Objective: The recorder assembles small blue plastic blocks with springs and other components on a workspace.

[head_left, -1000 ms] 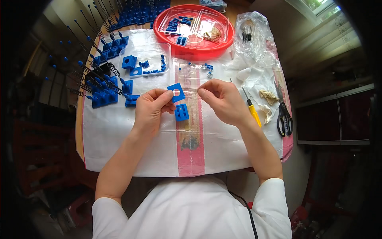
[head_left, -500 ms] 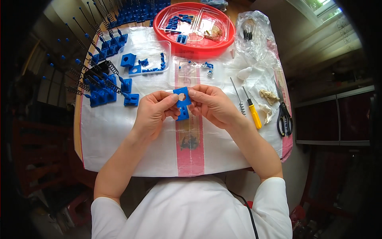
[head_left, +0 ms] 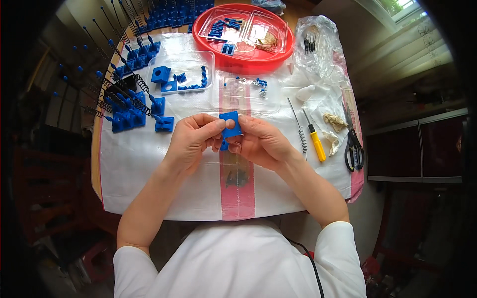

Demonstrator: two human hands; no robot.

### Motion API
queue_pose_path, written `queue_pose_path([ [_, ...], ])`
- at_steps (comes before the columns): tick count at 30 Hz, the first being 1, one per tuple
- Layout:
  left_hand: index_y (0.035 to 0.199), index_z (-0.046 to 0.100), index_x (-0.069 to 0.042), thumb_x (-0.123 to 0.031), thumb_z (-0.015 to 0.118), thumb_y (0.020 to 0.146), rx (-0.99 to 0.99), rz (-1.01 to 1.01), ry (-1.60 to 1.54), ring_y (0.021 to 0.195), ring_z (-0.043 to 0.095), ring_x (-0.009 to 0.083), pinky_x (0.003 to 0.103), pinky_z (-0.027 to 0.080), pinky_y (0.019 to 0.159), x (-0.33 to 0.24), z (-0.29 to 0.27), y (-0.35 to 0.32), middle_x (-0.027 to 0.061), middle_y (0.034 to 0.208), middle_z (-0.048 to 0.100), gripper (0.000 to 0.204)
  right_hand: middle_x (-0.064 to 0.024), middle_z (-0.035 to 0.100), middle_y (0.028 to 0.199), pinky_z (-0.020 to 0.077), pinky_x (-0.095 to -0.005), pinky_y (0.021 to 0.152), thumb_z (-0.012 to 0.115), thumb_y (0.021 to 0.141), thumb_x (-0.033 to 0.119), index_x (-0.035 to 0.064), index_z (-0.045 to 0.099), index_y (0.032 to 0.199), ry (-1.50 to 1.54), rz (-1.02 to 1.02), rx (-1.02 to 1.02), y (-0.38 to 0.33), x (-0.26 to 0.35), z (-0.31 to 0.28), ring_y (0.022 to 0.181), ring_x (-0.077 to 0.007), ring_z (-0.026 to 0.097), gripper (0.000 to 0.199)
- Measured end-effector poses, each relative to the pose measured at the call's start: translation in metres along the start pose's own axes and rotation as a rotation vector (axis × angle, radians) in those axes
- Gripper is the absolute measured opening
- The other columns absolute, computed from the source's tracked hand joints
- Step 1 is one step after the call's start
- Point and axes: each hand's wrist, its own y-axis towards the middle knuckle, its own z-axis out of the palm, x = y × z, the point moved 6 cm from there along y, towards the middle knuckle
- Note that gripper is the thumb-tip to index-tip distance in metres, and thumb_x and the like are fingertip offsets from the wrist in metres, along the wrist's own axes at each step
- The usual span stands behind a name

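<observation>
**Blue block held in both hands over the middle of the table**

Fingers of both hands met on a small blue plastic block [head_left: 230, 124], lifted just above the white sheet [head_left: 149, 174] near the table's centre, over the pink stripe [head_left: 237, 193]. The left hand [head_left: 191, 141] was curled, thumb and forefinger pinching the block's left side. The right hand [head_left: 261, 144] was likewise closed round it, thumb on the top right edge, other fingers tucked beneath.

Toward the far edge sat a red round tray [head_left: 248, 62] with clear boxes of blue parts. A clear tray [head_left: 181, 74] with more blue pieces lay nearer the far left corner, beside rows of blue blocks with rods and springs [head_left: 126, 107] along the left edge. A yellow-handled screwdriver [head_left: 315, 141], a loose spring [head_left: 300, 136] and black-handled scissors [head_left: 354, 149] lay by the right edge.

As a judgement: the pinch was light and on the block's edges, so a slip could drop it onto the sheet. Any small piece being fitted from below could fall and roll toward the near edge. An elbow swing could also knock the spring-loaded rows on the left.

The block's underside and whatever the right fingers held against it were hidden. A second blue bit [head_left: 224, 145] showed just below between the hands, too covered to identify. The contents of the clear bags [head_left: 318, 44] at the far right corner were unclear.
</observation>
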Motion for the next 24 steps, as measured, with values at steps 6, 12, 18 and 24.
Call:
queue_pose_path([
  [6,0.09,0.068,0.0,-0.018,0.072,0.089,-0.015,0.016,-0.022,0.063,0.06,0.0119,0.026,0.047,0.059,-0.001,-0.002,0.0,0.0043,0.073,0.065,0.018,-0.0065,0.064,0.11,0.0463,-0.0336,0.087,0.054,0.101,0.03,0.0054,0.059,0.115,0.074,-0.033,0.001,-0.003,0.0,0.003,0.1,-0.02,0.062,0.029],
  [12,0.099,0.067,0.001,-0.011,0.065,0.091,-0.112,0.16,0.132,0.068,0.059,0.0101,0.024,0.046,0.059,-0.014,-0.013,0.001,0.0043,0.08,0.065,0.014,-0.0128,0.063,0.116,0.0485,-0.04,0.093,0.055,0.1,0.029,0.0028,0.06,0.114,0.131,-0.097,0.009,-0.007,0.009,-0.004,0.106,-0.025,0.062,0.03],
  [18,0.111,0.065,0.002,-0.002,0.057,0.085,-0.142,0.395,1.019,0.075,0.059,0.0114,0.023,0.046,0.064,-0.029,0.0,-0.007,0.0066,0.092,0.065,0.027,-0.0174,0.062,0.122,0.0483,-0.0412,0.097,0.053,0.101,0.027,0.0018,0.061,0.112,0.093,-0.195,0.044,-0.016,0.031,-0.003,0.113,-0.0276,0.061,0.029],
  [24,0.112,0.062,0.004,-0.005,0.061,0.082,-0.084,0.366,1.201,0.075,0.06,0.017,0.029,0.048,0.067,-0.021,0.006,-0.009,0.0124,0.091,0.063,0.032,-0.015,0.064,0.117,0.0508,-0.0369,0.088,0.053,0.101,0.027,0.0024,0.062,0.111,0.021,-0.22,-0.014,-0.022,0.043,-0.011,0.107,-0.0254,0.064,0.028],
])
